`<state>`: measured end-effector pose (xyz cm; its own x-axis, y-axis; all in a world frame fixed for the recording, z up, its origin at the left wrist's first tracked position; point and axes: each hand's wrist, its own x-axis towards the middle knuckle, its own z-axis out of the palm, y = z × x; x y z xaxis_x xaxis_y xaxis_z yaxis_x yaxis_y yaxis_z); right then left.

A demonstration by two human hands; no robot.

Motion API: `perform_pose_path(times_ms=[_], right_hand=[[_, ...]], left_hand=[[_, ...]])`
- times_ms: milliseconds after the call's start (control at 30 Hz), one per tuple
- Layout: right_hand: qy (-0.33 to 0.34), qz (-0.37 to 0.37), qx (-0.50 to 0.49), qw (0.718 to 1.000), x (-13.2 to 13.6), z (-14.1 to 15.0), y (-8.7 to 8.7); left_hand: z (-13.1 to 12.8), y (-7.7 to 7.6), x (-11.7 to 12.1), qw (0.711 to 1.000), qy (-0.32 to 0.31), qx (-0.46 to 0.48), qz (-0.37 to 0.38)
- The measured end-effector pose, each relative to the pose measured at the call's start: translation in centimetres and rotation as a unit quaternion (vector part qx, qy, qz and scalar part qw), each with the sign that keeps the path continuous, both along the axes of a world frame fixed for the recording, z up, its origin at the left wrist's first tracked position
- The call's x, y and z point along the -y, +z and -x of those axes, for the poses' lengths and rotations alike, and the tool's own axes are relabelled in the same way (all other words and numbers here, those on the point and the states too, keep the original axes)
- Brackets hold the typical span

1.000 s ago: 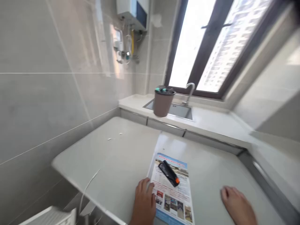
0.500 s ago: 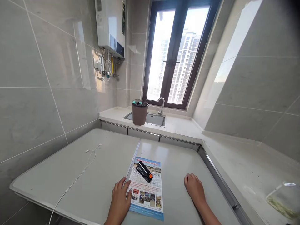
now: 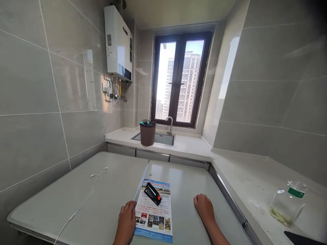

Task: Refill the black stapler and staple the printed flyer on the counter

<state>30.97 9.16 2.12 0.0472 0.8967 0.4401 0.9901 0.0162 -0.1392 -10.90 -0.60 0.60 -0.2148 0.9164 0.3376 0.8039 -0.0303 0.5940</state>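
A printed flyer lies flat on the grey table in front of me. On its upper part rests a black stapler with an orange tip. My left hand lies palm down at the flyer's left edge, fingertips touching the paper. My right hand rests flat on the bare table to the right of the flyer, apart from it. Neither hand holds anything.
White earphones trail across the table's left side. A brown bucket stands by the sink and tap under the window. A glass jar sits on the right counter. A water heater hangs on the left wall.
The view has tilted up and levelled, showing more of the room. Both hands stay flat on the table, the right one now closer to the flyer; flyer and stapler have not moved.
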Motion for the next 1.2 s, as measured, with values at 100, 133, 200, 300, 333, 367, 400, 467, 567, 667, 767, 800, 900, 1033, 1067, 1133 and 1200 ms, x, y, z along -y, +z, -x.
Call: perform_pose_path(times_ms=[100,133,200,300,333,367,400,467,567,667,767,800,900,1033,1067,1133,1200], right_hand=[[0.010,-0.017,-0.012,1.000,0.4,0.0,0.4],[0.012,-0.021,-0.017,1.000,0.5,0.0,0.6],[0.017,-0.028,-0.027,0.999,0.8,-0.1,1.1],[0.030,-0.028,-0.044,0.998,1.0,1.6,2.1],[0.039,-0.027,-0.052,0.998,1.2,2.9,2.4],[0.055,-0.026,-0.061,0.996,1.3,4.6,2.5],[0.076,-0.024,-0.072,0.994,1.5,6.7,2.6],[0.123,-0.025,-0.099,0.987,2.1,11.5,2.4],[0.185,-0.008,-0.180,0.966,3.1,17.9,1.6],[0.210,0.036,-0.243,0.946,3.6,20.9,1.1],[0.209,0.038,-0.251,0.944,3.8,20.3,1.0],[0.208,0.034,-0.252,0.945,3.9,19.6,1.1],[0.195,0.031,-0.258,0.946,4.5,17.3,1.2],[0.177,0.038,-0.271,0.945,5.3,14.8,1.2],[0.173,0.037,-0.276,0.945,5.4,14.3,1.2],[0.159,0.024,-0.295,0.942,5.5,13.5,0.9],[0.136,0.004,-0.322,0.937,5.6,12.6,0.6]], left_hand=[[-0.2,0.2,0.1,1.000,0.008,-0.017,0.012],[-0.3,0.4,0.1,1.000,0.011,-0.022,0.017],[-0.5,0.8,0.2,0.999,0.012,-0.029,0.027],[-0.7,1.2,0.4,0.998,0.007,-0.036,0.049],[-0.7,1.3,0.4,0.998,0.005,-0.036,0.059],[-0.7,1.3,0.4,0.997,0.004,-0.035,0.067],[-0.7,1.2,0.3,0.997,0.004,-0.034,0.072],[-0.6,0.9,0.2,0.997,0.004,-0.035,0.071],[-0.4,0.4,0.0,0.997,0.001,-0.042,0.064],[-0.2,-0.2,-0.3,0.997,-0.006,-0.056,0.053],[0.0,-0.6,-0.5,0.997,-0.010,-0.063,0.034],[0.1,-0.6,-0.5,0.998,-0.012,-0.060,0.028],[0.3,-0.7,-0.3,0.999,-0.024,-0.040,0.010],[-0.4,-0.8,-0.2,0.998,-0.053,-0.005,-0.026],[-0.9,-0.9,-0.3,0.996,-0.087,-0.002,-0.033],[-2.1,-0.9,-0.6,0.982,-0.186,-0.015,-0.021],[-3.3,-0.6,-0.9,0.963,-0.263,-0.045,0.036]])
